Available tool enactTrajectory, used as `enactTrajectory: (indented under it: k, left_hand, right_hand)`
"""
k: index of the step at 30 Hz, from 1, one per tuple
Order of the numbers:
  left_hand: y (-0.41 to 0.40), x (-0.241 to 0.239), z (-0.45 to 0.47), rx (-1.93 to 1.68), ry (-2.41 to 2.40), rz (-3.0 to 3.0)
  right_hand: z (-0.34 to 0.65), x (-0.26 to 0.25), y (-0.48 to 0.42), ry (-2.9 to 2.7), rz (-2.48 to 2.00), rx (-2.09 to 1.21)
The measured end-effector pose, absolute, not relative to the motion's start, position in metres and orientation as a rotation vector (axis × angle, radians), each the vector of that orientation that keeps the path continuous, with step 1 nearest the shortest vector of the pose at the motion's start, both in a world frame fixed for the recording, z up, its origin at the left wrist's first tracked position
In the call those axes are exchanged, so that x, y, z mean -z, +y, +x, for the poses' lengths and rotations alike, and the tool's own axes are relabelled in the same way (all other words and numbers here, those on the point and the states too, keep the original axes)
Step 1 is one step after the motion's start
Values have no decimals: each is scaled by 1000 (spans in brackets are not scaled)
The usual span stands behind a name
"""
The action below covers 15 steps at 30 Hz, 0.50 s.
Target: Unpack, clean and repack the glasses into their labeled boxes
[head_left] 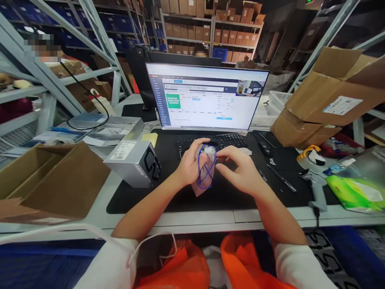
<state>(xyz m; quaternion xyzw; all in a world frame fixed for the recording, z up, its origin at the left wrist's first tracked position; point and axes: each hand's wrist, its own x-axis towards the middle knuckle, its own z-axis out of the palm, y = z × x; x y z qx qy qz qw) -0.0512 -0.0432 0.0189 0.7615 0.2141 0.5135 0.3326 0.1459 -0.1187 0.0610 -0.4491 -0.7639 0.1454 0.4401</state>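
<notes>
My left hand (pixel 191 165) is wrapped around a small translucent drawstring pouch (pixel 207 176) over the black desk mat. Its gathered mouth points up, and a blue cord (pixel 204 187) hangs in a loop down its front. Beside the pouch's upper right edge is my right hand (pixel 239 170), its index finger and thumb apart and the fingertips near or touching the cord. What the pouch contains cannot be made out. A black keyboard (pixel 230 140) lies behind both hands, and a grey printed box (pixel 134 164) stands to the left.
A lit monitor (pixel 207 98) stands at the back. An open carton (pixel 57 180) occupies the left, with stacked cartons (pixel 327 92) at right. A barcode scanner (pixel 315 186), a green wipes pack (pixel 355 190), a tape roll (pixel 311 158) and a pen (pixel 281 178) lie to the right.
</notes>
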Motion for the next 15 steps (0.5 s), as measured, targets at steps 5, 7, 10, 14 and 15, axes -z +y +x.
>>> enactTrajectory:
  k: [5,7,10,14,15]
  left_hand:
    - [-37,-9,-56,-1363,530,1897]
    - [-37,-9,-58,-1347,553,1938]
    - [-37,-11,-59,-1336,456,2044]
    - [-34,-19,-60,-1362,204,2044]
    - [-33,-22,-60,-1340,204,1996]
  right_hand:
    - [130,-58,-99,-1970,-947,-365]
    - [130,-55,-95,-2001,-919,-362]
    - [135,-54,-93,-2027,-882,-360]
    - [144,-60,-94,-2042,-885,-384]
    - [146,-62,-94,-2053,-894,-399]
